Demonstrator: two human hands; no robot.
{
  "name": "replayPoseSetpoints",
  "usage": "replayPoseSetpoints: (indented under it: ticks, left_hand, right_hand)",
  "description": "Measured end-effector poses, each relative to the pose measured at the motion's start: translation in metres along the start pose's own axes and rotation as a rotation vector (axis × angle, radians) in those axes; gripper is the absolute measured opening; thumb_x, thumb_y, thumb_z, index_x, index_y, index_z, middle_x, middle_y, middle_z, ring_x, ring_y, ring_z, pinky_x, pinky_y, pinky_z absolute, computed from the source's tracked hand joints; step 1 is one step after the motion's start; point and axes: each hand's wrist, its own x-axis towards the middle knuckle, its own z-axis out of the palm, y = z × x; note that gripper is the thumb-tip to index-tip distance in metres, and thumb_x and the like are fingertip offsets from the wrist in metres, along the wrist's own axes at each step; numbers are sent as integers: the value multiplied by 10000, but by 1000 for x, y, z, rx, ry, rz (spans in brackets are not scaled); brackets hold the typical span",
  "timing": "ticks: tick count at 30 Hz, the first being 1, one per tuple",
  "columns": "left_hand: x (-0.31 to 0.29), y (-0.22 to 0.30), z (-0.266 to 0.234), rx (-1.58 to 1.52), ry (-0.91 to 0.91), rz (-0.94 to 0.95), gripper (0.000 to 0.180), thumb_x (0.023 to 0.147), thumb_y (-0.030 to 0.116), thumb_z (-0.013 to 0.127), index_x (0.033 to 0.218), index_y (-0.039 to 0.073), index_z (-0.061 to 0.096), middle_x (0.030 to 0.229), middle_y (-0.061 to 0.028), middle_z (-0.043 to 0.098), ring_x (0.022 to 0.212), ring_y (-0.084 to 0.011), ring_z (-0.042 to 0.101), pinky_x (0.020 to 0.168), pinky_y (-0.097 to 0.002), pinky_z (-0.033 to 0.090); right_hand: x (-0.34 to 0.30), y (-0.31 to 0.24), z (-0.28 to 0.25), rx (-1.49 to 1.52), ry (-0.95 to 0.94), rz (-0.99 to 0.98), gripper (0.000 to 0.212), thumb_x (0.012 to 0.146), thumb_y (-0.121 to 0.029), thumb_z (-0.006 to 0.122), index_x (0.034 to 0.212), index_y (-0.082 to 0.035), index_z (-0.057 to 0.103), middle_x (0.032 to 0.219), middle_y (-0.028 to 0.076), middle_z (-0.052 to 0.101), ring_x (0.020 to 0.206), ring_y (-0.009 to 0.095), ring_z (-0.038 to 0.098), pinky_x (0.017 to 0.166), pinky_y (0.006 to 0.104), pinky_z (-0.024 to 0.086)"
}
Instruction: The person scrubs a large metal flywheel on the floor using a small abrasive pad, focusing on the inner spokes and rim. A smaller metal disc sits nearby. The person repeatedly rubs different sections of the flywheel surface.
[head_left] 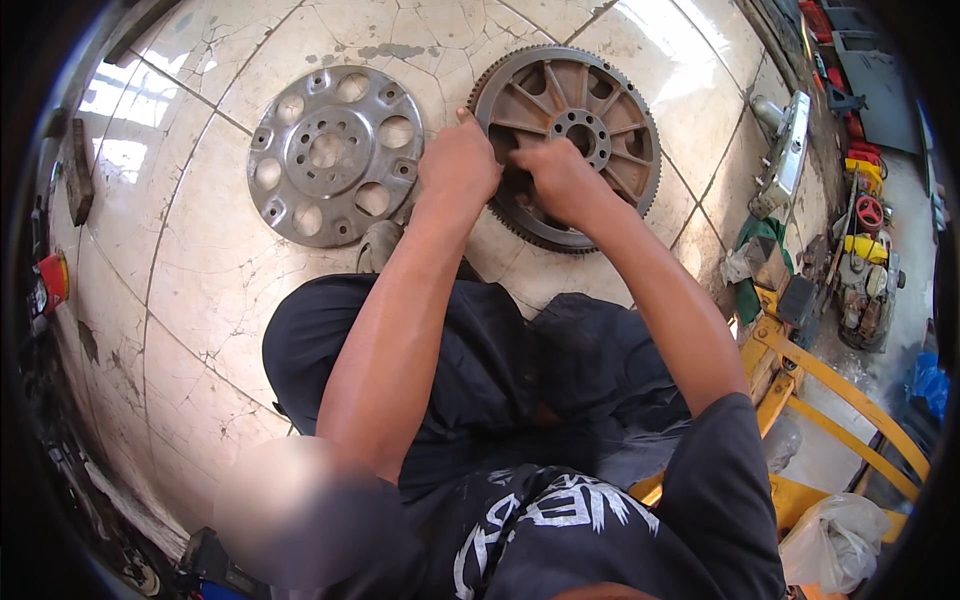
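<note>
On the tiled floor lies a flywheel (pixel 627 178), rusty brown inside, with a toothed outer ring, spokes and a ring of bolt holes round its centre. My left hand (pixel 460 165) is closed at its left rim, thumb pointing away from me. Over the flywheel's near left part is my right hand (pixel 568 180), its fingers curled and the index finger reaching left toward the left hand. Whatever the right fingers hold, if anything, is hidden. Left of the flywheel, a flat grey metal disc (pixel 380 220) with large round holes rests apart from it.
My bent knees (pixel 430 370) are close to both parts. At the right stand a yellow metal frame (pixel 850 390), a silver metal part (pixel 785 160) and machinery with a red handwheel (pixel 868 213). A dark block (pixel 80 172) and a red container (pixel 52 282) lie at the left.
</note>
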Motion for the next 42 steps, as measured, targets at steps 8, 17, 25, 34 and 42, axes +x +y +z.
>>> replayPoseSetpoints:
  ticks: [8,17,25,34,42]
  left_hand:
    - [-23,5,-3,26,307,162,613,912,377,825,1419,71,668,1145,-231,773,1057,-413,749,899,-517,601]
    - [-19,22,3,-742,-293,333,385,975,417,785,1113,61,836,837,-109,795,750,-150,742,721,-329,580]
    - [-18,15,-17,-1130,-398,180,415,1034,266,736,1304,-46,689,1142,-101,759,1039,-195,730,912,-345,623]
    - [-15,12,-14,-1158,-403,222,390,1020,241,759,1272,-55,726,1088,-123,781,932,-188,761,844,-334,641]
    - [-15,17,-15,-640,-29,314,394,946,373,826,1119,19,827,901,-113,807,859,-189,758,785,-357,578]
  right_hand:
    - [-51,-31,-30,363,425,297,95,892,-28,771,983,-10,750,906,171,787,879,271,791,769,400,602]
    - [-68,-6,3,569,808,356,190,879,-53,849,1052,-12,782,1009,87,817,927,134,761,843,295,578]
    - [-45,-5,-13,745,649,257,238,865,-99,862,1089,-33,814,1126,99,804,1026,171,752,908,323,579]
    - [-47,-2,-20,813,490,302,288,871,-118,867,1136,-23,805,1071,94,808,934,169,767,870,299,601]
    - [-41,5,-5,818,524,364,273,889,-126,853,1142,-35,805,1047,95,818,944,161,774,854,304,593]
